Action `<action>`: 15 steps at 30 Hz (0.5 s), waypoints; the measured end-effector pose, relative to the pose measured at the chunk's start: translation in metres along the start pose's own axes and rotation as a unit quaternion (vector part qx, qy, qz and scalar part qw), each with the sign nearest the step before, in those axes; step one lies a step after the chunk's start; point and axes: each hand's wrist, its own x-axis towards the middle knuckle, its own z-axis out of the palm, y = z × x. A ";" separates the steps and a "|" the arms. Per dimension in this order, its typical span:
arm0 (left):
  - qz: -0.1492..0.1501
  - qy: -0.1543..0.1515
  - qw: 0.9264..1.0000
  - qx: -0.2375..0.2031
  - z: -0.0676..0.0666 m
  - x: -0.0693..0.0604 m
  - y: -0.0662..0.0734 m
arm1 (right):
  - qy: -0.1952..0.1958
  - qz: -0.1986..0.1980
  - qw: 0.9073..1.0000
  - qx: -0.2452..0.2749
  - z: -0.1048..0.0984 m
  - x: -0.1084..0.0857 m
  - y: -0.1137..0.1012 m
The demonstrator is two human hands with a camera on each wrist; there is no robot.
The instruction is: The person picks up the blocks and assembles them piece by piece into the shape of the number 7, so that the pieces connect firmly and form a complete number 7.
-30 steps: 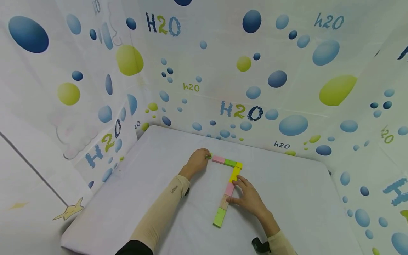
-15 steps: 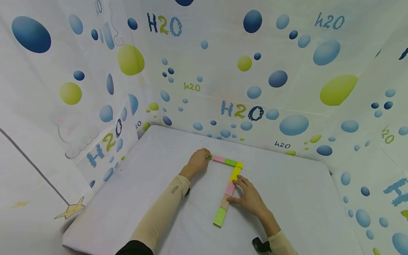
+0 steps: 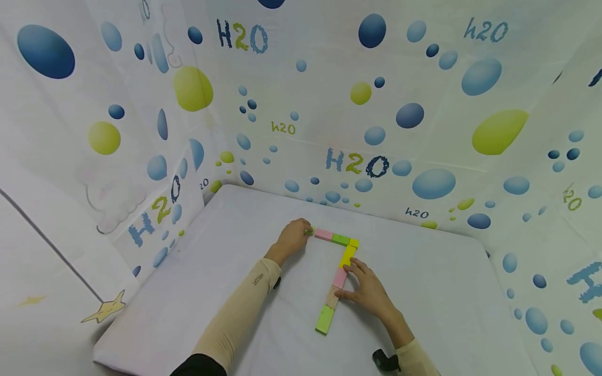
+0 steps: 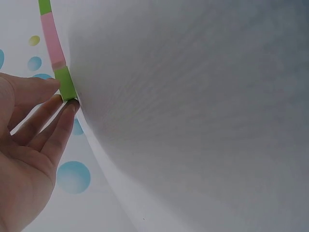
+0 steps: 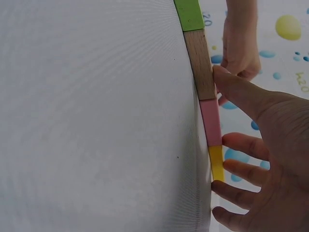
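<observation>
My left hand [image 3: 293, 235] pinches a green block [image 4: 66, 83] between thumb and fingers at the left end of a short row. Along that row run a pink block [image 3: 323, 234], another green block [image 3: 340, 239] and a small yellow block [image 3: 354, 243] at the corner. From there a longer row comes toward me: a yellow block [image 3: 348, 255], a pink block [image 3: 339, 278], a bare wooden block [image 5: 199, 63] and a green block [image 3: 324, 320]. Spread along this row's right side is my right hand [image 3: 369, 292], its thumb touching the wooden block and its fingertips beside the pink and yellow ones.
All the blocks lie on a table with a white cover [image 3: 423, 308]. Behind and beside it hang white sheets [image 3: 301, 99] printed with blue and green dots and lettering. A black wrist device [image 3: 384, 361] shows at the right wrist.
</observation>
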 end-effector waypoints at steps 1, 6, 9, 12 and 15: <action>0.000 -0.001 1.000 -0.002 0.000 0.000 0.000 | 0.000 0.000 1.000 0.001 0.000 0.000 0.000; 0.003 0.001 1.000 -0.006 -0.001 -0.001 0.002 | -0.001 -0.001 1.000 0.000 0.001 0.000 0.001; 0.004 0.004 1.000 -0.006 -0.002 -0.001 0.003 | -0.001 -0.001 1.000 -0.002 0.000 0.000 0.001; 0.004 0.005 1.000 -0.006 -0.002 -0.001 0.003 | -0.001 -0.001 1.000 -0.001 0.000 0.000 0.001; 0.000 0.003 1.000 -0.007 -0.001 0.000 0.003 | 0.000 -0.003 1.000 0.000 0.000 -0.001 0.001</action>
